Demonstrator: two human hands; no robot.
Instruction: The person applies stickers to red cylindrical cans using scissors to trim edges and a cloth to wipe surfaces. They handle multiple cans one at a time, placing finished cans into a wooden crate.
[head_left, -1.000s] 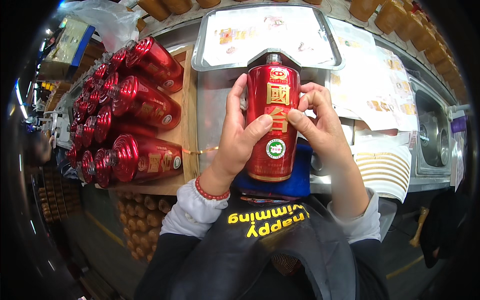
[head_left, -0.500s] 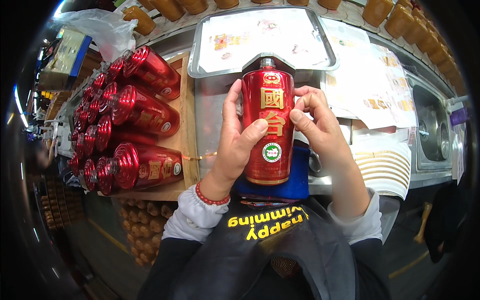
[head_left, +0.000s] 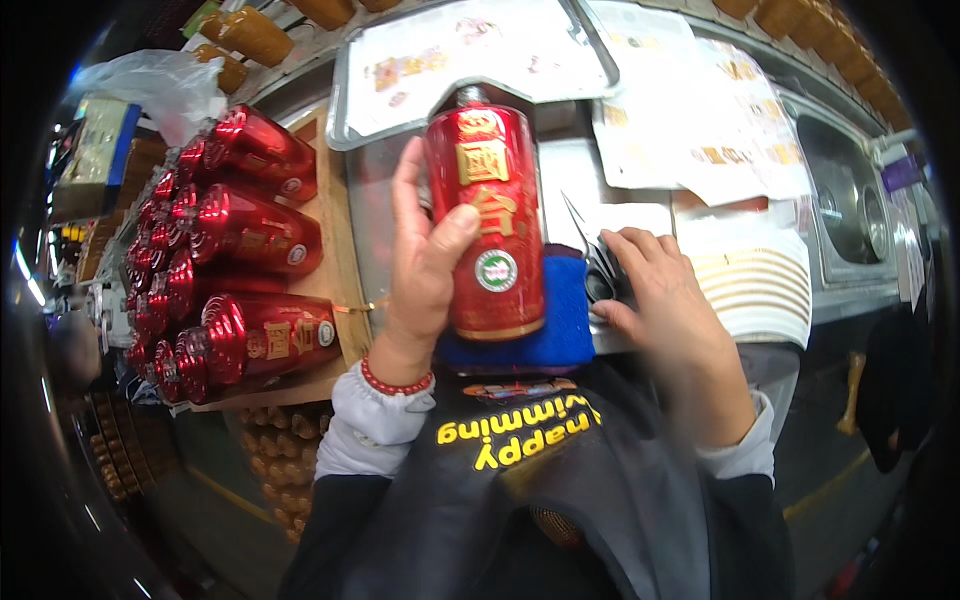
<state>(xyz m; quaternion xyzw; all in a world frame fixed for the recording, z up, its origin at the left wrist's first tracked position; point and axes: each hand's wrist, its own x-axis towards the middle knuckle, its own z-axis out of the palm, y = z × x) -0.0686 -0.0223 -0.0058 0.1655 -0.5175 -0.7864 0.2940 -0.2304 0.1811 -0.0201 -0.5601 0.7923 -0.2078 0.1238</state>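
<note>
Red bottles (head_left: 240,270) lie stacked on a wooden board (head_left: 340,270) at the left; the left hand (head_left: 425,270) holds a red bottle (head_left: 487,225) upright above a blue cloth (head_left: 560,325), fingers (head_left: 405,190) wrapped behind it, thumb across its front; the right hand (head_left: 665,300) rests on the table (head_left: 620,215) just beside, fingers loosely curled against a dark object (head_left: 605,275); a stack of white sheets (head_left: 755,285) lies right.

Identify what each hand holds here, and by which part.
The left hand grips the red bottle by the left side of its body. The right hand rests on a dark object; grasp unclear.
</note>
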